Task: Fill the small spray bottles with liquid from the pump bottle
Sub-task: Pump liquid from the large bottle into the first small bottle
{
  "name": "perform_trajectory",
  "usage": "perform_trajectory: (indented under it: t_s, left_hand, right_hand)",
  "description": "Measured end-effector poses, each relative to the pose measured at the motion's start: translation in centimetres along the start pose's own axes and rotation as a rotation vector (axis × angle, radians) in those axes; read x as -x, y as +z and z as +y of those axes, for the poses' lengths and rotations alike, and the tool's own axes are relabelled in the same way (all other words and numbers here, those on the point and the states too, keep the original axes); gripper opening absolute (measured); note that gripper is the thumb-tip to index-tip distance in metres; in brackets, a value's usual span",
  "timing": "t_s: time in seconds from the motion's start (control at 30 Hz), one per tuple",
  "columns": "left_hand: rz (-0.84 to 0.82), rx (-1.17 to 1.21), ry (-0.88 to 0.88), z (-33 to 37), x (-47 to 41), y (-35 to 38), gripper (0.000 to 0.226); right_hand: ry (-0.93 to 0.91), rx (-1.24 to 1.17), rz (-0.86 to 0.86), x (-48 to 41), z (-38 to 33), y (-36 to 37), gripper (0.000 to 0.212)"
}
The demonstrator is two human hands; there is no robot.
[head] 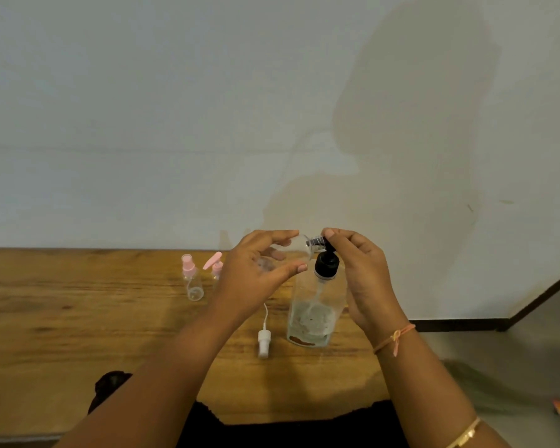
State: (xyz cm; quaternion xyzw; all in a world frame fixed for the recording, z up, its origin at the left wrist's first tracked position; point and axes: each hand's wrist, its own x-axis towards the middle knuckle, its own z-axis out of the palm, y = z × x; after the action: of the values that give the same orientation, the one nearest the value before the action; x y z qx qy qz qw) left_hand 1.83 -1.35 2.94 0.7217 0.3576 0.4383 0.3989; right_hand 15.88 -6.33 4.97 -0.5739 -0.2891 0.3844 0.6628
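Forearms [162,383]: both came in from the bottom edge and met at frame centre, above the counter [78,318].
Spray cap [264,342]: white, lay on its side at lower centre with its dip tube trailing; likely taken off to open a bottle mouth.
Pump bottle [314,312]: stood upright on the counter, just right of the cap. Clear, liquid only in the lower part, mostly empty above.
Right hands' side: right hand [359,270] had fingers curled over the black pump head [325,253], fingertip on top. Looked set to press.
Left hands' side: left hand [256,273] wrapped the small clear bottle [291,250], tilted so its mouth sat at the nozzle tip, probably to catch the dose without drips.
Held bottle fill: couldn't tell, too blurred.
Pink-capped bottle [193,279]: left of centre near the wall, capped, looked empty.
Second pink-topped bottle [216,268]: just beside it, partly hidden by the left hand; contents unreadable.
Stage: first fill, judging by that.
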Motion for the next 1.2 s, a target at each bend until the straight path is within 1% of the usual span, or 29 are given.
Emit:
perform_trajectory:
  t_s: [0.1, 0.2, 0.33, 0.47, 0.6, 0.67, 0.8, 0.97, 1.03, 1.2]
  left_hand:
    - [0.003, -0.004, 0.012, 0.2, 0.0, 0.1, 0.044]
    - [0.006, 0.007, -0.001, 0.1, 0.0, 0.0, 0.044]
    - [-0.026, 0.015, -0.031, -0.1, 0.1, -0.2, 0.044]
    - [-0.039, 0.026, -0.052, -0.3, 0.1, -0.1, 0.045]
    - [-0.015, 0.083, -0.046, 0.2, 0.2, 0.0, 0.044]
    - [-0.002, 0.088, -0.033, 0.4, 0.1, 0.1, 0.044]
    - [0.009, 0.044, -0.012, 0.6, 0.1, 0.2, 0.045]
    - [-0.045, 0.139, -0.078, -0.1, 0.3, 0.0, 0.045]
    - [-0.059, 0.149, -0.085, -0.3, 0.2, 0.0, 0.047]
    - [-0.06, 0.12, -0.089, -0.1, 0.1, 0.1, 0.044]
  right_hand:
    - [-0.011, 0.021, 0.012, 0.3, -0.2, 0.6, 0.015]
    - [0.019, 0.07, 0.018, 0.5, 0.0, 0.7, 0.021]
    - [0.082, 0.168, -0.021, 0.6, 0.3, 0.2, 0.022]
    - [0.098, 0.171, -0.008, 0.5, 0.2, 0.2, 0.021]
    - [0.104, 0.203, -0.021, 0.8, 0.3, 0.5, 0.041]
    - [0.118, 0.206, -0.016, 0.9, 0.3, 0.6, 0.046]
    - [0.116, 0.25, -0.046, 0.9, 0.0, 0.3, 0.038]
    - [0.181, 0.222, -0.129, 1.4, 0.2, -0.2, 0.025]
    - [0.191, 0.212, -0.127, 1.3, 0.4, -0.2, 0.027]
    - [0.16, 0.228, -0.088, 0.9, 0.5, 0.1, 0.03]
